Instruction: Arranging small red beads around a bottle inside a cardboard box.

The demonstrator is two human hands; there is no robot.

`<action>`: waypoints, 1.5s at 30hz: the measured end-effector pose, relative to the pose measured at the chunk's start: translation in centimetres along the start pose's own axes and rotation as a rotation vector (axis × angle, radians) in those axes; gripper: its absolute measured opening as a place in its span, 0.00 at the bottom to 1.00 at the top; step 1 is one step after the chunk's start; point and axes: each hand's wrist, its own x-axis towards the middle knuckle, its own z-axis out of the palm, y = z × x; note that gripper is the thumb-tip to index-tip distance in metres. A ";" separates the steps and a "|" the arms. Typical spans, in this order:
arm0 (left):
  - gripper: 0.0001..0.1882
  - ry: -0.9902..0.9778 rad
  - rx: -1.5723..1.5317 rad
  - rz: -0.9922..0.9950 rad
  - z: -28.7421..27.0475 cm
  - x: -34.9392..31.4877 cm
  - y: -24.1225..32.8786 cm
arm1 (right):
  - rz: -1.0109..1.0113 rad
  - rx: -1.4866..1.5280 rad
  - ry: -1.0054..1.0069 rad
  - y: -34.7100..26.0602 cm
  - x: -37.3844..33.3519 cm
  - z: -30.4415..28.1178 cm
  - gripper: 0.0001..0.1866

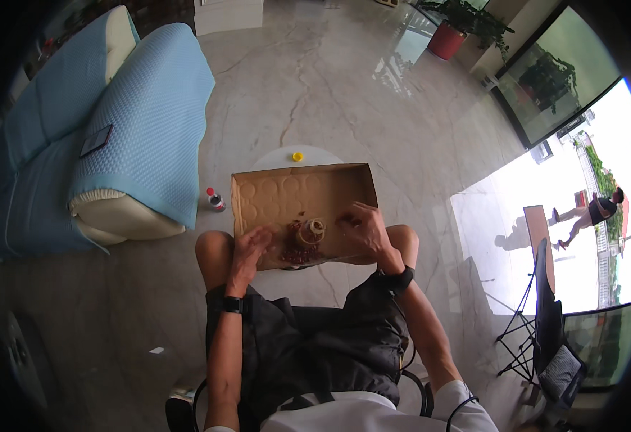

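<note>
A shallow cardboard box (333,180), marked with round imprints, sits in front of my knees. Inside it stands a small clear container (310,231) with an open, pale round mouth. Small dark red pieces, beans or beads (300,254), lie scattered around its base; a few more are just behind it. My left hand (249,252) is at the box's left side, fingers stretched out, holding nothing visible. To the right of the container, my right hand (368,229) hovers over the box with fingers bent together. Whatever may be between those fingertips is too small to make out.
Beyond the box, a yellow cap (298,157) lies on a pale round surface (272,158). A red-capped bottle (216,201) stands left, near a blue-covered sofa (153,115). At right are a folding chair (546,324) and a person (602,209) outside. A potted plant (447,41) stands far back.
</note>
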 end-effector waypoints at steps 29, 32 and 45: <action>0.26 -0.031 1.386 0.327 7.2 1.0 -1.6 | 0.171 0.059 0.142 11.2 -6.7 3.1 0.10; 0.23 -0.108 1.331 0.302 8.4 1.5 -1.5 | 0.174 0.058 0.183 11.5 -6.8 4.0 0.10; 0.09 0.138 1.382 0.261 5.9 3.1 -3.2 | 0.195 0.180 0.202 10.7 -6.4 4.8 0.12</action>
